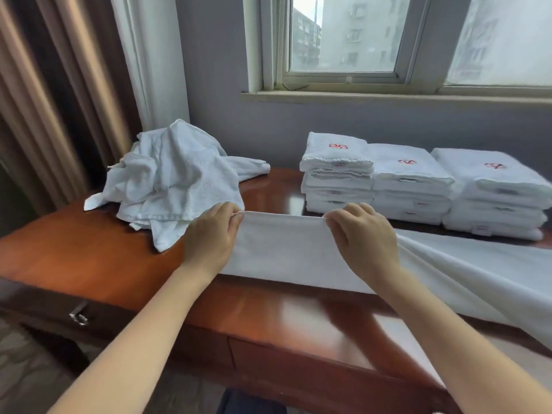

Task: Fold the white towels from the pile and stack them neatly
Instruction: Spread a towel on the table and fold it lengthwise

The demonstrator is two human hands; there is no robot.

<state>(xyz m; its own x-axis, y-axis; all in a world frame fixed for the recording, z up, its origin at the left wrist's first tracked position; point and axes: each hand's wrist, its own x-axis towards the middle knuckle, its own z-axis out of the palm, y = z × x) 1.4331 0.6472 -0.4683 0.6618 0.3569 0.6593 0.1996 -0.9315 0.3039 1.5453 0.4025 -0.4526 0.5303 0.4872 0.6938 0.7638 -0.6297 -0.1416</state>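
Note:
A white towel [283, 249] lies stretched across the wooden table [89, 252], its right part trailing off toward the right edge of view. My left hand [212, 237] pinches the towel's far edge at one corner. My right hand [364, 237] pinches the same edge a little further right, so the edge is taut between them. A crumpled pile of white towels [173, 180] sits at the back left of the table. Three stacks of folded white towels with red emblems stand at the back right: [337, 174], [410, 186], [495, 198].
The table has a drawer with a metal handle [79, 316] on its front left. Brown curtains [59, 100] hang at the left, and a window [358, 40] sits above a grey wall behind the table.

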